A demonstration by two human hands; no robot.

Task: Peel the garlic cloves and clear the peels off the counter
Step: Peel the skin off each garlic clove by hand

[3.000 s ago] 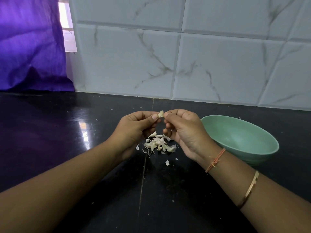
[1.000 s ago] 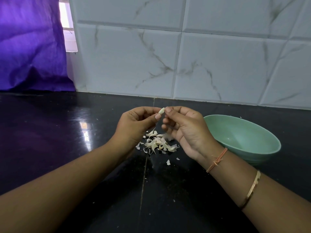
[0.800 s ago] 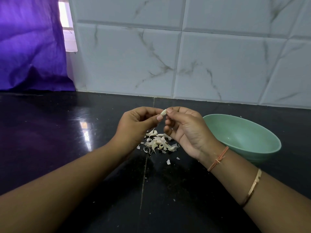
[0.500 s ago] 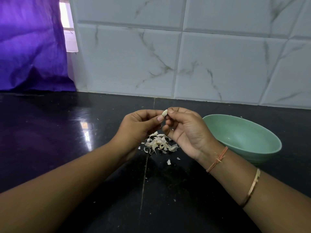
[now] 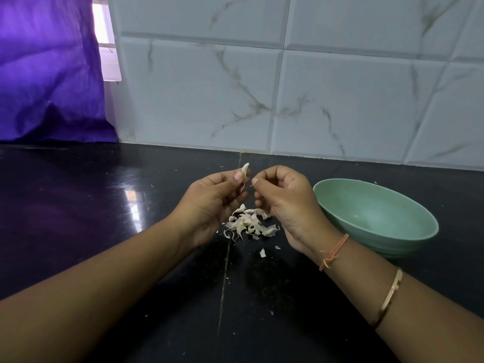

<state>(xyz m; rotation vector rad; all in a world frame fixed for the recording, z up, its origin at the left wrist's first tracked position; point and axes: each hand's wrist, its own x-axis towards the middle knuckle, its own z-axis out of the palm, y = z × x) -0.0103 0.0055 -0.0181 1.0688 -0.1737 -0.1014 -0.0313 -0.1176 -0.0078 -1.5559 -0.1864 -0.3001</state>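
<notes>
A glossy black stone counter (image 5: 78, 218) meets a white marble-veined tile wall (image 5: 340, 100) at its back edge, with a purple curtain (image 5: 47, 74) at the back left. An empty pale green bowl (image 5: 379, 210) sits to the right. A pile of papery garlic peels (image 5: 248, 224) lies mid-counter, partly hidden by the right hand (image 5: 285, 203), whose fingers curl with thumb and forefinger pressed together; any sliver held is too small to tell. The left hand (image 5: 209, 203) pinches a small whitish garlic clove (image 5: 245, 170) above the pile.

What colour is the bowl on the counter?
The bowl is plain pale green, clearest in the head view.
</notes>
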